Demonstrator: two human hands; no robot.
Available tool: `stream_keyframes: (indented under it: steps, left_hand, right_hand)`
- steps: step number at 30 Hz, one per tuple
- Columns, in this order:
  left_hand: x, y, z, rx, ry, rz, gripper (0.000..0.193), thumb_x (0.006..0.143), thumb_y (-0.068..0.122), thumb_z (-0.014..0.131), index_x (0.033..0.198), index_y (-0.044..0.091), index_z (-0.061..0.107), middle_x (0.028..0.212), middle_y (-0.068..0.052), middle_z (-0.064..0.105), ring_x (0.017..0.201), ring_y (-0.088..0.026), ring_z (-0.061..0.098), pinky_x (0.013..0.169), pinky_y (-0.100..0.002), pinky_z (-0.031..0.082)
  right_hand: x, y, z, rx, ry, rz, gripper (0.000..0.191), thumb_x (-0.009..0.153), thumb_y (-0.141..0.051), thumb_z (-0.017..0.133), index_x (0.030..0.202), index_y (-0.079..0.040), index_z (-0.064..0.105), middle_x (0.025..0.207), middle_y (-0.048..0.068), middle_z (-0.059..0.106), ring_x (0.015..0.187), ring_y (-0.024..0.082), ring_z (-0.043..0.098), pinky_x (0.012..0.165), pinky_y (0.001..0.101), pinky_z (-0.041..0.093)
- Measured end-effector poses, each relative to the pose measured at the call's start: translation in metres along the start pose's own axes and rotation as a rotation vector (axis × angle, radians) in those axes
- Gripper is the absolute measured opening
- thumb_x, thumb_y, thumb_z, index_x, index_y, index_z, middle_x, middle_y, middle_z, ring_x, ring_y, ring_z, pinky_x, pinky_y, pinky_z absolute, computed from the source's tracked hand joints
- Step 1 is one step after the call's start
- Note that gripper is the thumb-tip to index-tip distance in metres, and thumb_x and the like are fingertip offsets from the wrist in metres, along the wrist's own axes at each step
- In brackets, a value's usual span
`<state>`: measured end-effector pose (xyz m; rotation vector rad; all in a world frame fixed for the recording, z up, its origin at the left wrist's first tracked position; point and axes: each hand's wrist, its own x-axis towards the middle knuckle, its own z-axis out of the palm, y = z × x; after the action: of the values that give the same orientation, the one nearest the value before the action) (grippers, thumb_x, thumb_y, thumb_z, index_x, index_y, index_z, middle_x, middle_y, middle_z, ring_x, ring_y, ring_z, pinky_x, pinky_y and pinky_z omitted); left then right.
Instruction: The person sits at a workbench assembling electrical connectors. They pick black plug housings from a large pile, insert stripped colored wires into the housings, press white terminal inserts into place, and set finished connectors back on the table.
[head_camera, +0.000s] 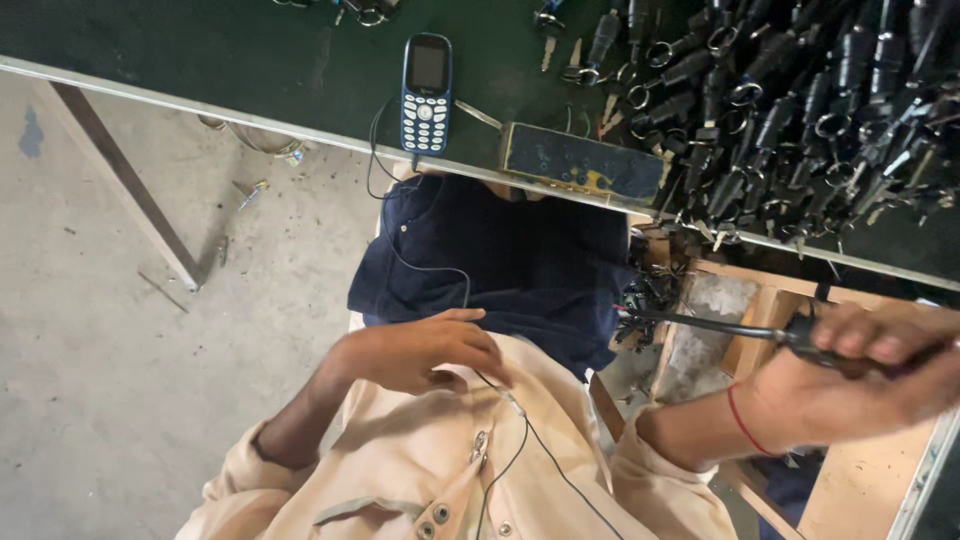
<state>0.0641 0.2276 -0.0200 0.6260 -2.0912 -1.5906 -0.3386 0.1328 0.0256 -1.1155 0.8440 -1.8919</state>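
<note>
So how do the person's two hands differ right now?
The right hand is closed around a black-handled tool, held out over a wooden box; the left hand holds no tool and rests with fingers curled against the cream shirt, touching a thin black cable. The right wrist wears a red thread; the left is bare. Both are ungloved.

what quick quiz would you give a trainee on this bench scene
1. True or false: the phone lies on the table.
2. Which side grips the black cable: A left, B right?
3. Fill in: the left hand rests on the lap by a thin ___ wire.
Key: 1 true; 2 B, the right hand; 3 black.
</note>
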Motion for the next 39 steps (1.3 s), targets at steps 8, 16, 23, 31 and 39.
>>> stream_keyframes:
  steps: [8, 16, 23, 31, 39]
  left_hand:
    - [0.003, 0.032, -0.004, 0.012, 0.185, 0.128, 0.017, 0.094, 0.014, 0.075, 0.11, 0.009, 0.076, 0.103, -0.004, 0.072, 0.106, -0.027, 0.066, 0.105, -0.04, 0.048]
    - [-0.005, 0.05, -0.013, 0.198, 0.14, 0.07, 0.031, 0.084, 0.016, 0.078, 0.114, 0.01, 0.076, 0.102, -0.007, 0.071, 0.104, -0.029, 0.065, 0.109, -0.048, 0.038]
    - [-0.01, 0.061, -0.003, 0.113, 0.226, 0.01, 0.012, 0.09, 0.022, 0.077, 0.101, 0.015, 0.075, 0.091, -0.003, 0.069, 0.097, -0.024, 0.065, 0.095, -0.04, 0.049]
    - [-0.009, 0.069, -0.016, -0.037, 0.292, 0.037, 0.01, 0.099, 0.017, 0.069, 0.105, 0.009, 0.068, 0.098, -0.002, 0.068, 0.094, -0.022, 0.068, 0.084, -0.034, 0.052]
    - [-0.016, 0.071, -0.023, 0.025, 0.315, 0.057, 0.013, 0.093, 0.017, 0.077, 0.104, 0.01, 0.074, 0.093, -0.004, 0.068, 0.088, -0.024, 0.066, 0.08, -0.036, 0.049]
  right_hand:
    - [-0.011, -0.02, 0.029, -0.016, 0.113, -0.024, 0.023, 0.126, -0.027, 0.051, 0.126, -0.003, 0.049, 0.072, 0.003, 0.033, 0.062, 0.013, 0.032, 0.058, 0.028, 0.027]
    - [-0.011, -0.018, 0.014, -0.034, 0.019, -0.001, 0.025, 0.127, -0.028, 0.051, 0.12, -0.004, 0.049, 0.072, 0.005, 0.034, 0.061, 0.013, 0.033, 0.056, 0.0269, 0.026]
    - [0.006, -0.015, 0.031, 0.084, -0.021, 0.074, 0.024, 0.126, -0.027, 0.05, 0.124, -0.004, 0.049, 0.071, 0.004, 0.036, 0.06, 0.012, 0.031, 0.057, 0.026, 0.026]
    - [0.005, -0.009, 0.043, -0.029, -0.016, 0.076, 0.022, 0.126, -0.031, 0.052, 0.13, -0.009, 0.052, 0.071, 0.003, 0.039, 0.058, 0.011, 0.032, 0.056, 0.0261, 0.028]
    - [0.011, 0.006, 0.041, 0.024, -0.031, 0.195, 0.018, 0.125, -0.028, 0.052, 0.123, -0.01, 0.052, 0.07, 0.002, 0.039, 0.058, 0.01, 0.032, 0.057, 0.0253, 0.026]
